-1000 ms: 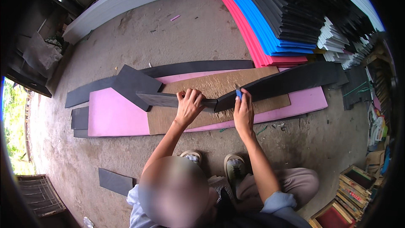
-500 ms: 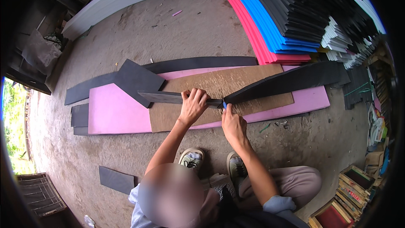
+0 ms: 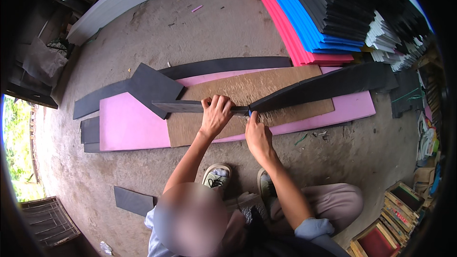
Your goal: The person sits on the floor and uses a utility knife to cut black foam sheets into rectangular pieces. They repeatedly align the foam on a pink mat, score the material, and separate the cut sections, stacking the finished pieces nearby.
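Note:
My left hand (image 3: pixel 216 114) is closed over a narrow dark-grey strip (image 3: pixel 178 106), its fingers curled across the far edge. Just to the right, my right hand (image 3: pixel 259 138) grips a small blue-handled knife (image 3: pixel 250 113), mostly hidden by the fingers. Its tip meets the strip's right end, where a long black foam sheet (image 3: pixel 323 87) begins and runs off to the right. Beneath them lies a brown board (image 3: pixel 285 107) on a pink foam sheet (image 3: pixel 128 126). A black foam piece (image 3: pixel 154 88) rests across the board's left side.
More black foam (image 3: pixel 228 66) lies under the pink sheet's far side. Stacks of red, blue (image 3: pixel 304 28) and black foam stand at the far right, white sheets (image 3: pixel 138 2) at the far left. A loose dark piece (image 3: pixel 133 200) is on the floor; wooden frames (image 3: pixel 381 238) sit near right.
My right hand and the knife have shifted slightly left, a little closer to my left hand. My left hand keeps its grip on the strip. The whole view has also shifted a little.

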`<state>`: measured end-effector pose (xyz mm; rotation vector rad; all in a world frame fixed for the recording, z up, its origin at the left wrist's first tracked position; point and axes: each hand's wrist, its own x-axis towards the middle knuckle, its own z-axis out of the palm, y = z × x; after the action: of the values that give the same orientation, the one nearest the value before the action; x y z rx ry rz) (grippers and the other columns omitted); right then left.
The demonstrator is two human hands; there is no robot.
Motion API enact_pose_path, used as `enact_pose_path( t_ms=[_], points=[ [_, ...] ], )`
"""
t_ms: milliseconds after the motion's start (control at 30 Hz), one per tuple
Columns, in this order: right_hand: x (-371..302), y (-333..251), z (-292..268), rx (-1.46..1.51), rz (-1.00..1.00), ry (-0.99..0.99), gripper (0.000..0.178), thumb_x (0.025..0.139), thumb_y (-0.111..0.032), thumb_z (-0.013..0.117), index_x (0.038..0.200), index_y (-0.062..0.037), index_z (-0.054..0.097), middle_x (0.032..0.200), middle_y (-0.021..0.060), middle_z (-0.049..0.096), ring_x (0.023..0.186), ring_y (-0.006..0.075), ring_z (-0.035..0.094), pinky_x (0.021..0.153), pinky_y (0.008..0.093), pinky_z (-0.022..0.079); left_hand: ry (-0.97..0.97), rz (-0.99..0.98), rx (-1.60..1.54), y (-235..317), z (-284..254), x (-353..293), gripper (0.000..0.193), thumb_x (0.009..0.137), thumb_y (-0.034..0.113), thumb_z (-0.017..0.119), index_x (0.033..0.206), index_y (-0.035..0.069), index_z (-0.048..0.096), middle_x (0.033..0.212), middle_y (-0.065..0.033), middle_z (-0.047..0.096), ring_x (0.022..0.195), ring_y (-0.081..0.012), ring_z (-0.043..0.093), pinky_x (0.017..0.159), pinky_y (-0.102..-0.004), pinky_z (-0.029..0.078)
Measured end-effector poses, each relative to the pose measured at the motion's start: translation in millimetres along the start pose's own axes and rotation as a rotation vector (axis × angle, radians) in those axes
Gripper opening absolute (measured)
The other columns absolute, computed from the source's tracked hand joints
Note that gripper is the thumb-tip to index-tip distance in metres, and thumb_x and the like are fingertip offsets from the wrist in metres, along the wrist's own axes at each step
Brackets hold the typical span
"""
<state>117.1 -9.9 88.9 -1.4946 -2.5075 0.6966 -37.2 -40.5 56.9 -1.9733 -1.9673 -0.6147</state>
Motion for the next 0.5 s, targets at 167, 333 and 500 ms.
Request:
enact_pose_path(
  t_ms=[167, 333, 500],
  points=[
    [8, 1, 7, 0.011, -0.001, -0.028, 0.031, 0.086, -0.014, 0.042, 0.111, 0.0047, 0.038, 0.056, 0.0207, 0.057, 0.057, 0.0357, 0.061, 0.046, 0.0430, 0.049, -0.039, -0.020, 0.014, -1, -1, 3, 0.036, 0.062, 0.029, 0.071, 0.090, 0.015, 0.053, 0.095, -0.0018, 0.048, 0.092, -0.0191, 0.046, 0.078, -0.0418, 0.026],
    [15, 3, 14, 0.045, -0.002, -0.051, 0.032, 0.084, -0.011, 0.043, 0.111, 0.0059, 0.036, 0.057, 0.0217, 0.057, 0.057, 0.0362, 0.061, 0.047, 0.0432, 0.049, -0.047, -0.035, 0.012, -2, 0, 4, 0.036, 0.062, 0.030, 0.071, 0.090, 0.015, 0.054, 0.094, -0.0021, 0.048, 0.092, -0.0196, 0.046, 0.079, -0.0421, 0.026],
    [19, 7, 25, 0.037, 0.008, -0.043, 0.032, 0.082, -0.007, 0.043, 0.111, 0.0057, 0.037, 0.061, 0.0230, 0.059, 0.060, 0.0363, 0.062, 0.049, 0.0430, 0.050, -0.064, -0.034, 0.005, -1, -2, 8, 0.035, 0.062, 0.029, 0.071, 0.089, 0.015, 0.054, 0.094, -0.0023, 0.048, 0.092, -0.0199, 0.046, 0.079, -0.0419, 0.027]
  ],
)
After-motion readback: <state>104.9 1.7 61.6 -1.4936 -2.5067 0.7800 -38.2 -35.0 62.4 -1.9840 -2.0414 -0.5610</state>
